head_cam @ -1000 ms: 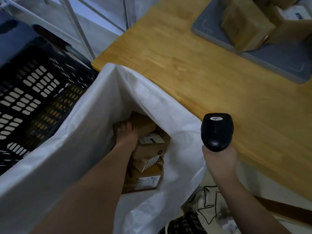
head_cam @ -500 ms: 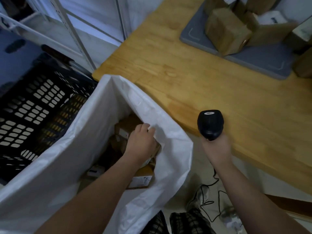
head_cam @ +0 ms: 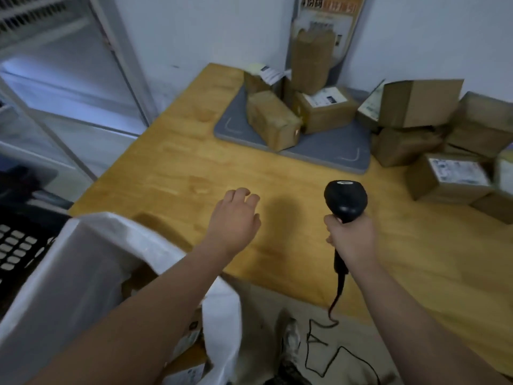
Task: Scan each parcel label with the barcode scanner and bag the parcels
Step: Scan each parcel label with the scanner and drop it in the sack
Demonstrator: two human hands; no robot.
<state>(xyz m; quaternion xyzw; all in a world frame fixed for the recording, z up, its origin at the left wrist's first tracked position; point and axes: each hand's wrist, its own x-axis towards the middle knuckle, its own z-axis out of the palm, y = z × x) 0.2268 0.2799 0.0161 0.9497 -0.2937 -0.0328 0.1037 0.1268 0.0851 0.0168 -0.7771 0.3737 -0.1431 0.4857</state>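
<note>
Left hand (head_cam: 236,218) hovers loosely curled over table (head_cam: 180,168); right hand (head_cam: 351,240) grips scanner (head_cam: 345,198).

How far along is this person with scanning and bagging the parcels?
Done: a few parcels lie inside the white bag. In hand: the right hand grips the scanner; the left hand hovers empty over the table. Left: several boxes on the grey mat and more at the table's right side wait.

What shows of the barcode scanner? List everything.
The barcode scanner is black, seemingly matte plastic, with a rounded head bearing a small pale sticker on top and a slim handle. It stands upright, held above the wooden table. The right hand grips its handle. A thin black cable hangs from the base toward the floor.
</note>
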